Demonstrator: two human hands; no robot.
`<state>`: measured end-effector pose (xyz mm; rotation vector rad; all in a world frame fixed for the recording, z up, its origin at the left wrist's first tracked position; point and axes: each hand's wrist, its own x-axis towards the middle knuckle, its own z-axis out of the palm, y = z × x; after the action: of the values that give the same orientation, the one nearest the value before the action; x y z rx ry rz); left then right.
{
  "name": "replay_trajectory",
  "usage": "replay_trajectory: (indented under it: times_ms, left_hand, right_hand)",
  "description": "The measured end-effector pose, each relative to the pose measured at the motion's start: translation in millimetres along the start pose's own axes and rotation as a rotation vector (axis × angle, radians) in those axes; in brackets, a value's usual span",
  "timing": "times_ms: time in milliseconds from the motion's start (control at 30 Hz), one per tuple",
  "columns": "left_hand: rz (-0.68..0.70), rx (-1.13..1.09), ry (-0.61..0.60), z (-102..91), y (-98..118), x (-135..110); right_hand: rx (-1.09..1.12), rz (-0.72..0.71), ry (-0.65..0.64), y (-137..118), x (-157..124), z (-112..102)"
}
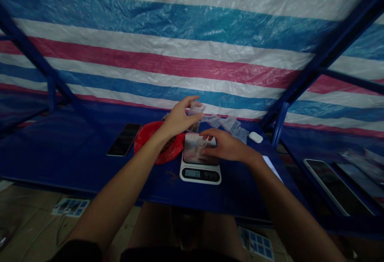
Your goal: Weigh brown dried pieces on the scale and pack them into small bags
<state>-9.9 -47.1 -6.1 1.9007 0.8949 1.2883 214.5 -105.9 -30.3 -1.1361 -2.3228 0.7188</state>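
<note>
Left hand [180, 119]: fingers and thumb parted, clear bag [195, 109] between them; whether pinched, cannot tell. Brown matter shows below the thumb.

Right hand [225, 144]: fingers curled, thumb apart, small clear cup [201, 144] between them; whether they grip it, cannot tell.

Scale [195, 176]: white, metal-topped, display lit; beneath the right fingers, which cover part of the pan. Cup over the pan.

Red bag [139, 144]: wide-mouthed, brown contents; nearer the body than the left fingers, the left forearm crossing over and hiding part.

Clear plastic bags [232, 124]: loose heap, just beyond the right fingers.

Black phone [124, 140]: flat, left of the left fingers, past the red bag.

White case [256, 137]: rounded, right of the right fingers, beyond the wrist.

White-edged item [272, 169]: partly hidden by the right forearm.

Pale-framed phone [336, 186]: well right of the right fingers.

Blue table [66, 142]: under the fingers.

Striped sheet [168, 62]: backdrop beyond the fingertips.

Blue frame bars [321, 58]: slanting, well apart from both hands' fingers.
</note>
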Motion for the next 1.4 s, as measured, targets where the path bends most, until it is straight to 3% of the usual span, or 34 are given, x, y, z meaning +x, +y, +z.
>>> replay_trajectory:
  times_ms: [100, 200, 367, 567, 700, 767, 867, 933, 1000, 1067, 1133, 1233, 1300, 1400]
  left_hand:
    - [-0.048, -0.058, -0.087, 21.6, -20, 26]
    - [-0.046, 0.007, -0.140, 37.8, -37, 34]
    - [-0.057, 0.266, -0.336, 35.5, -42, 22]
    - [-0.014, 0.230, -0.195, -13.1, -4, -2]
    - [-0.035, 0.303, -0.066, -58.0, 14, -39]
    - [-0.124, 0.340, -0.126, -75.9, 13, -62]
    - [-0.230, 0.432, -0.323, -93.4, 10, -90]
    - [-0.190, 0.585, -0.303, -101.5, 11, -100]
    - [-0.155, 0.806, -0.092, -109.3, 13, -105]
    - [-0.245, 0.965, 0.103, -117.4, 14, -105]
    - [-0.425, 0.975, 0.082, -124.9, 12, -104]
    - [-0.581, 0.899, -0.096, -135.3, 7, -99]
    - [-0.566, 0.910, -0.068, -142.3, 7, -95]
    - [-0.477, 0.913, 0.077, -152.1, 12, -87]
  right_hand:
    - [0.019, 0.011, 0.074, -1, -2, -5]
    - [0.047, 0.007, 0.125, -2, -4, -9]
    - [0.068, 0.023, 0.143, -2, -12, -14]
    - [0.054, 0.084, 0.194, -2, -23, -17]
    - [0.047, 0.093, 0.243, -7, -33, -17]
    - [0.043, 0.102, 0.261, -11, -37, -17]
    - [0.061, 0.085, 0.297, -23, -32, -16]
    - [0.076, 0.018, 0.317, -39, -16, -13]
    - [0.061, -0.089, 0.245, -59, 8, -6]
    - [-0.005, -0.208, 0.047, -82, 35, 4]
    - [-0.184, -0.278, -0.205, -101, 60, 15]
    - [-0.513, -0.175, -0.473, -115, 85, 26]
    - [-0.660, -0.099, -0.484, -118, 93, 26]
    - [-0.687, -0.161, -0.381, -122, 99, 16]
